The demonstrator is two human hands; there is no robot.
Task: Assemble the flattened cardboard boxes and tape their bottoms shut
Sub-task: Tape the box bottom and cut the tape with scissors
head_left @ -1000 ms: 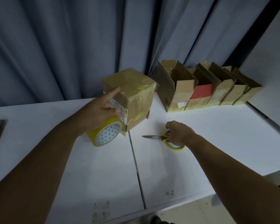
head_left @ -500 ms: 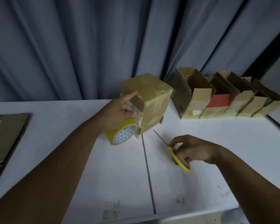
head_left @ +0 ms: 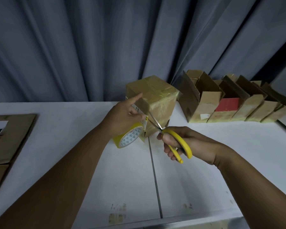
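A: So where is the taped box (head_left: 157, 103) standing?
B: Near the table's (head_left: 73, 146) far edge. The left hand (head_left: 122, 119) is gripping the tape roll (head_left: 130, 138) just beside it; the right hand (head_left: 195, 144) is clutching yellow scissors (head_left: 182, 140), blades apart.

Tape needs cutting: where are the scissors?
Head view, centre: scissors in the right hand, blades at the taped box, beside the tape roll.
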